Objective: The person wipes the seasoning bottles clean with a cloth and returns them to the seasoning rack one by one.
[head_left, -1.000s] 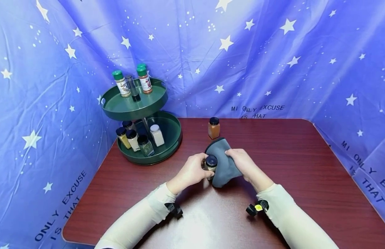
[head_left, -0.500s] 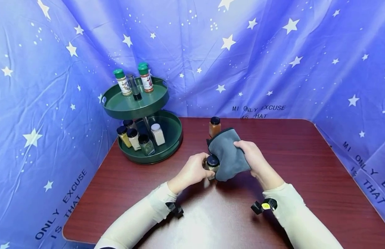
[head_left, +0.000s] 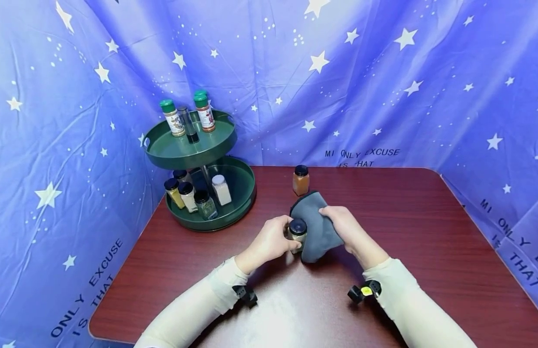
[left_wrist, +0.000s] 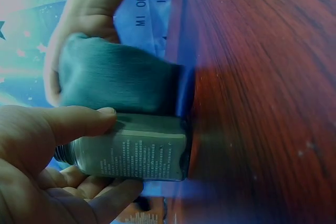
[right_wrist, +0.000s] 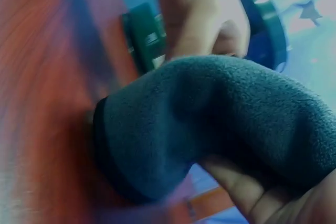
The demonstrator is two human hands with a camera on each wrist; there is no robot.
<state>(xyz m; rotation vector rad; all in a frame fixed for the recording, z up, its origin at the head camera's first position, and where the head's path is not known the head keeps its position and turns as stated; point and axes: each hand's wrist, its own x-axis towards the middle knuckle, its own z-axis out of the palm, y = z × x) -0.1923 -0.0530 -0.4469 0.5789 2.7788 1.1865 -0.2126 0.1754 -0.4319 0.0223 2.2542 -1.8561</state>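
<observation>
Worktop (head_left: pixel 403 217): two-tier green rack (head_left: pixel 186 159) back left, probably kept aside for room. Grey cloth (head_left: pixel 318 227) lies against jar's side, bunched in right hand (head_left: pixel 349 232). Left hand (head_left: pixel 271 239) grips black-lidded jar (head_left: pixel 297 234), mid-worktop, roughly upright, apparently steadying it against cloth pressure.

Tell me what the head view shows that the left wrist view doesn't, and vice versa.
Only the head view shows the green two-tier rack, with green-capped bottles above and a white-capped jar below.

Only the left wrist view shows readable-looking lines of small print on the side of the held jar.

Both share that jar in the left grip, a gray cloth beside it in the right grip, the reddish tabletop and the starry curtain.
</observation>
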